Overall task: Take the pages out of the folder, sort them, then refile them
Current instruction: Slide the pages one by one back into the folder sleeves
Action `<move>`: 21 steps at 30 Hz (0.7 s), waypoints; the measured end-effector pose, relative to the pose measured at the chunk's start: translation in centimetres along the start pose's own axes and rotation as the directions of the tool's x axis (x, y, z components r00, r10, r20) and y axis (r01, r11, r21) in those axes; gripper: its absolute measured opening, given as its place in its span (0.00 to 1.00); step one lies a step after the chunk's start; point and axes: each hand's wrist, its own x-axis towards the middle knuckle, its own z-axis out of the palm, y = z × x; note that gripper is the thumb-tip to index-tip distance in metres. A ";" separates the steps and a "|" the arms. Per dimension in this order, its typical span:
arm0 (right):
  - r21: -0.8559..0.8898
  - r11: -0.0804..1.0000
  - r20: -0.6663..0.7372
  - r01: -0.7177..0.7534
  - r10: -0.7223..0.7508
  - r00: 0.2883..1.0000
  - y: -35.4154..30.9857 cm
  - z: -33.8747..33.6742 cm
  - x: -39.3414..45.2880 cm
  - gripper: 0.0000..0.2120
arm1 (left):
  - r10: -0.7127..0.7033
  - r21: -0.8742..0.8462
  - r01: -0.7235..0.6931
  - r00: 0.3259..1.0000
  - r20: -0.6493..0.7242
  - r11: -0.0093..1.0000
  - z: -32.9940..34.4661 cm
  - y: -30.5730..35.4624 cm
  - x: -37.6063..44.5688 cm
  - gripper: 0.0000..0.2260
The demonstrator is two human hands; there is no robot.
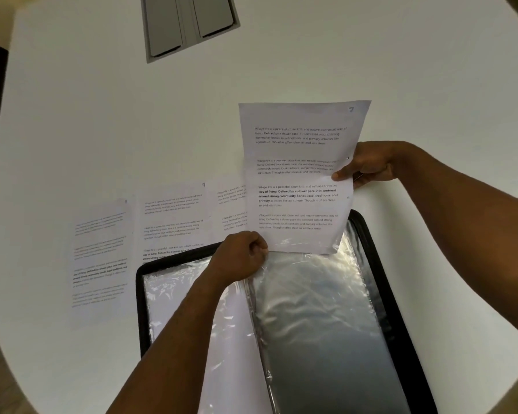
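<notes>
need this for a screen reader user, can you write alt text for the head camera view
A right hand holds a printed page marked 7 by its edge above an open black folder of clear sleeves, while the left hand pinches a sleeve top. Three more pages lie side by side on the white table.

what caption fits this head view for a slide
Right hand holds a printed page at the plastic sleeve of a black folder; left hand grips the sleeve's top.

Head view, looking steeply down, close over table (pixel 72 115).
</notes>
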 end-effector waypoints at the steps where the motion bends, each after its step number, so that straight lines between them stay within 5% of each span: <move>1: 0.001 1.000 -0.003 -0.004 0.004 1.000 0.0 -0.1 0.2 0.19 | 0.002 0.009 -0.002 1.000 -0.002 1.000 0.0 -0.1 0.0 0.04; 21: -0.171 0.983 0.176 -0.072 0.102 0.979 1.5 3.2 1.3 0.20 | 0.009 -0.120 -0.009 1.000 -0.002 0.993 0.7 0.7 1.2 0.05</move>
